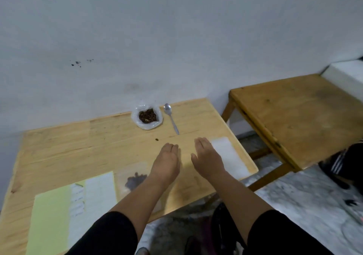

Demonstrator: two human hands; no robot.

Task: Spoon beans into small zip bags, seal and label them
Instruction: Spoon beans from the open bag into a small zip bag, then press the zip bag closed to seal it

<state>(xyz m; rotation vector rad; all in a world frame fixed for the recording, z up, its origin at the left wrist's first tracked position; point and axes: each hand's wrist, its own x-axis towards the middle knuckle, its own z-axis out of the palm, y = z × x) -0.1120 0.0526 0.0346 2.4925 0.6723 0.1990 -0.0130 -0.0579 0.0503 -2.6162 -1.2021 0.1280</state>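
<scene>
Fingers of both hands are stretched out flat and held together, palms down, gripping nothing; the left hand [167, 161] and the right hand [208, 157] hover side by side over the middle of the table [59, 152], near its right half. Beans [147, 115] lie in an open clear plastic bag [147, 117] at the far edge of the table, close to the wall [176, 38]. A metal spoon [171, 118] lies just beside this bag on its right, bowl toward the wall, handle pointing to the hands. One single bean [156, 139] lies on the wood between the bag and the left hand. A small zip bag [133, 178] with some dark beans inside lies flat near the front edge, partly under the left forearm. White sheets [229, 156] lie along the right edge, touching the right hand's side. At the front left corner are a pale green sheet [50, 219] and a white label sheet [94, 199] with small writing, too blurred to read.

The table is light wood with visible grain. A darker wooden table [294, 117] stands apart on the right, by the same grey-white wall, which has some dark spots. The floor [304, 195] is mottled grey.
</scene>
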